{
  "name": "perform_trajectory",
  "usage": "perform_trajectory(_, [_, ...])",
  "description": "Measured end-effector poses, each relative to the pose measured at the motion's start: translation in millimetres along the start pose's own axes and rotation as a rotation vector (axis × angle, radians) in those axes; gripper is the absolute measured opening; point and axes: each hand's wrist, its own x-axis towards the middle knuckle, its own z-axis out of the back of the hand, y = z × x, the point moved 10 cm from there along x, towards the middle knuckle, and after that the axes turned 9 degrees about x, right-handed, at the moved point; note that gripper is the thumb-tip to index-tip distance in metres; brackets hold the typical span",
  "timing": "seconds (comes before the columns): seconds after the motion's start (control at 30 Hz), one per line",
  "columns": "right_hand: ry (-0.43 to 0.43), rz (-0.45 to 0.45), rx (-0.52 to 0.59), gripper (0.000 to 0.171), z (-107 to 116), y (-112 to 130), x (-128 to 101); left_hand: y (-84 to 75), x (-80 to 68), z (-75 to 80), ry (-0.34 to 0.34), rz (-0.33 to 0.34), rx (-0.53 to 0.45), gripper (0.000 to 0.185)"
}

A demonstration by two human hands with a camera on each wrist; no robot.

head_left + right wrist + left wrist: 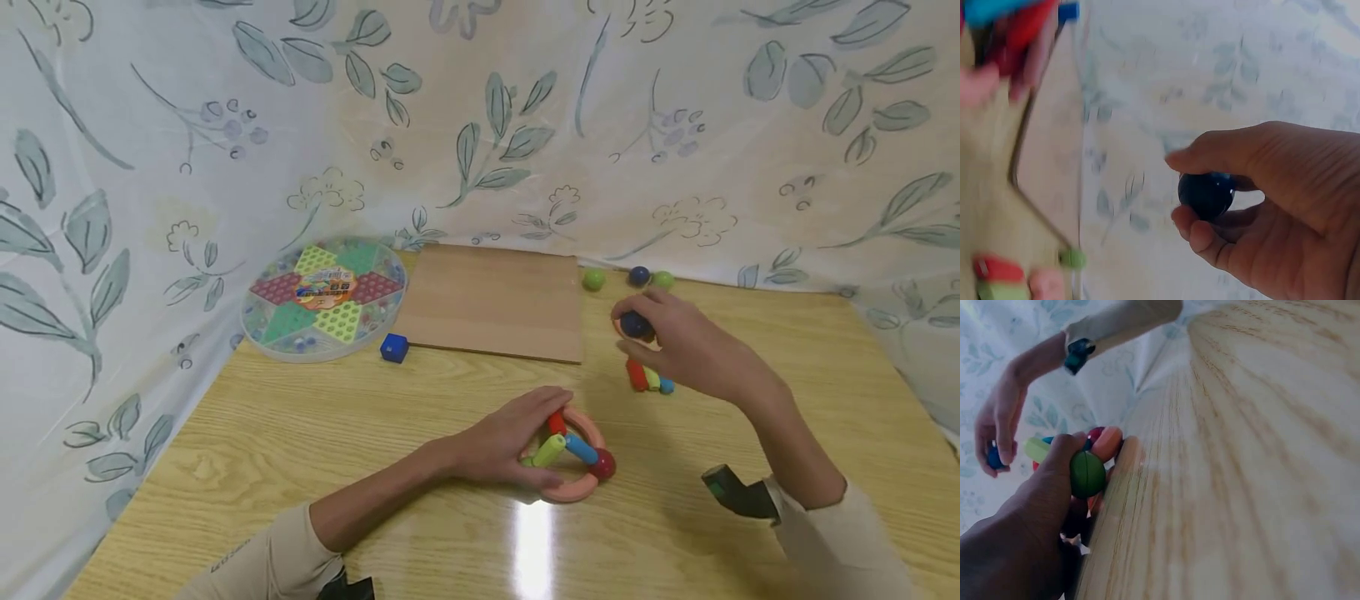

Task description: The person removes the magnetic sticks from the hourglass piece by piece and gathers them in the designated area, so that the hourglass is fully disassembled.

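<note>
The label at the centre of the round checkers board (pixel 324 298), upper left of the frame, is too small to read. The right hand (pixel 678 342) pinches one glossy dark blue ball (pixel 634 324), right of centre above the table (pixel 300 433). The left hand (pixel 510 442) grasps a pink ring (pixel 581 487) with coloured rods and one dark red ball (pixel 603 464). Behind lie three balls, apparently two green and one blue.

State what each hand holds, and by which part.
The right hand pinches a dark blue ball between thumb and fingertips, round its sides. The left hand grips the stick-and-ball build at its left side, on the table.
</note>
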Motion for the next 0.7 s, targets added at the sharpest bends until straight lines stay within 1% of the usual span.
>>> perform_trajectory(0.07, [0.004, -0.083, -0.001, 0.037, 11, -25, 4, 0.3, 0.7, 0.0, 0.003, 0.007, -0.023, 0.1])
perform_trajectory(0.2, [0.0, -0.239, 0.002, 0.044, 31, -78, 9, -0.3, 2.0, 0.8, -0.015, 0.0, -0.048, 0.1])
perform_trajectory(0.23, [-0.005, -0.265, -0.002, 0.045, 35, -89, 11, -0.1, 2.0, 0.8, -0.017, 0.002, -0.058, 0.101])
perform_trajectory(0.37, [-0.022, -0.324, -0.026, 0.048, 49, -127, 16, 0.1, 0.7, 0.3, -0.018, 0.009, -0.06, 0.102])
perform_trajectory(0.47, [-0.014, -0.372, -0.028, 0.05, 53, -152, 20, -0.3, 0.6, 0.2, -0.016, 0.012, -0.063, 0.102])
perform_trajectory(0.57, [0.001, -0.412, -0.042, 0.048, 53, -174, 25, -0.8, 0.7, 0.9, -0.014, 0.011, -0.066, 0.102])
perform_trajectory(0.7, [0.026, -0.418, -0.063, 0.043, 47, -201, 33, -1.0, 0.7, 1.5, -0.013, 0.009, -0.066, 0.102])
